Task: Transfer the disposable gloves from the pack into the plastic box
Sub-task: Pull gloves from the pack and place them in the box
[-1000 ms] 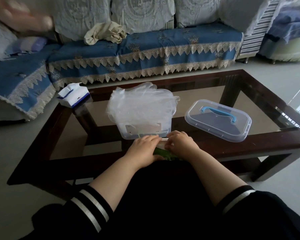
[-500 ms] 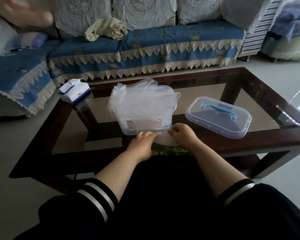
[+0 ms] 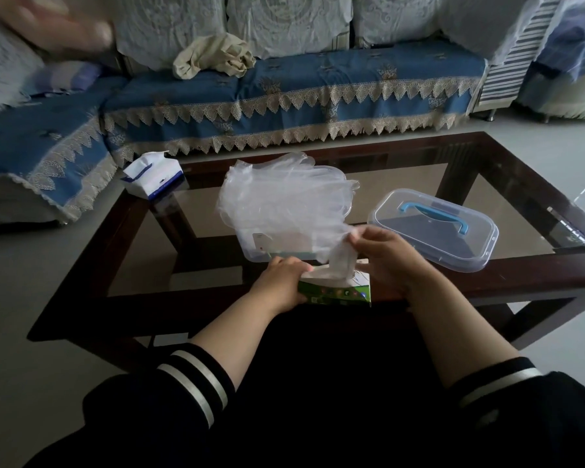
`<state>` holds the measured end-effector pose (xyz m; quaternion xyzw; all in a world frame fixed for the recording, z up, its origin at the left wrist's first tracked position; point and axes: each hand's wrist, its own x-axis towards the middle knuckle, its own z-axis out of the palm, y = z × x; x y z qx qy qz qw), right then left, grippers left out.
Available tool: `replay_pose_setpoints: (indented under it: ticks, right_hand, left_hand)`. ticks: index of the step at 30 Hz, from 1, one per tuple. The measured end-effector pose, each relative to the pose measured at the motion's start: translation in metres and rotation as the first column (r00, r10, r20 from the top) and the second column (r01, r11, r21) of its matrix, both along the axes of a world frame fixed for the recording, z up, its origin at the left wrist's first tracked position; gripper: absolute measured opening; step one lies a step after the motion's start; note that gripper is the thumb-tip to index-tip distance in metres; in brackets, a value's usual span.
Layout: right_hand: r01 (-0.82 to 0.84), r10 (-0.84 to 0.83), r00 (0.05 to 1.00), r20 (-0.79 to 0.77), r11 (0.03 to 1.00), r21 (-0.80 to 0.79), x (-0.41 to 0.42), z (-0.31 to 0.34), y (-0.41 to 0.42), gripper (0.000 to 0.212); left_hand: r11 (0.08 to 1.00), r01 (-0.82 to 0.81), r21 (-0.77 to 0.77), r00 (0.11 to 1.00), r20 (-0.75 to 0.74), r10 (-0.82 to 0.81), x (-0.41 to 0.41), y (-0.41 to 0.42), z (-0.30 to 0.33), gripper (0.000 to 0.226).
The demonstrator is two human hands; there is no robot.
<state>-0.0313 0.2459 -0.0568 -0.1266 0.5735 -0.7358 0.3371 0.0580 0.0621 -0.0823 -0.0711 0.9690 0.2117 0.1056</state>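
Table: the glass-topped table (image 3: 507,197) has a dark wooden frame; its near rail runs just in front of the person, its far rail faces the sofa (image 3: 318,86).
Near edge: the pack (image 3: 335,292) sits at the table's near edge, between the two hands, just in front of the plastic box (image 3: 250,246).
Open room, left: bare glass lies left of the plastic box, up to the tissue pack (image 3: 152,175) at the far left corner.
Open room, right: the lid (image 3: 432,231), clear with a blue handle, lies flat just right of the plastic box, close to the right hand; beyond it the glass is bare to the right rail.
Plastic box: it stands open on the glass, with a heap of gloves (image 3: 284,201) rising well above its rim.
Left hand: the left hand (image 3: 281,282) grips the left end of the pack, fingers curled over its top edge.
Right hand: the right hand (image 3: 385,255) is raised above the pack's right end and pinches a glove (image 3: 341,255) between thumb and fingertips.
Glove: it stretches from the pack's top opening up to the right hand, its upper part touching the heap in the plastic box.
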Motion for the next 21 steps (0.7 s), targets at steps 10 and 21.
replay_pose_setpoints:
  ticks: [10, 21]
  right_hand:
    - [0.097, -0.080, 0.995, 0.063, 0.931, -0.352, -0.007, 0.011, 0.021, 0.045]
    - [0.344, -0.404, 0.828, -0.389, 0.913, -0.218, 0.017, 0.021, 0.009, 0.012]
  left_hand:
    - [0.890, -0.012, -0.456, 0.995, -0.092, -0.033, 0.009, 0.018, 0.032, 0.036]
    - [0.915, -0.112, 0.388, 0.894, -0.362, 0.263, -0.018, 0.031, 0.155, 0.106]
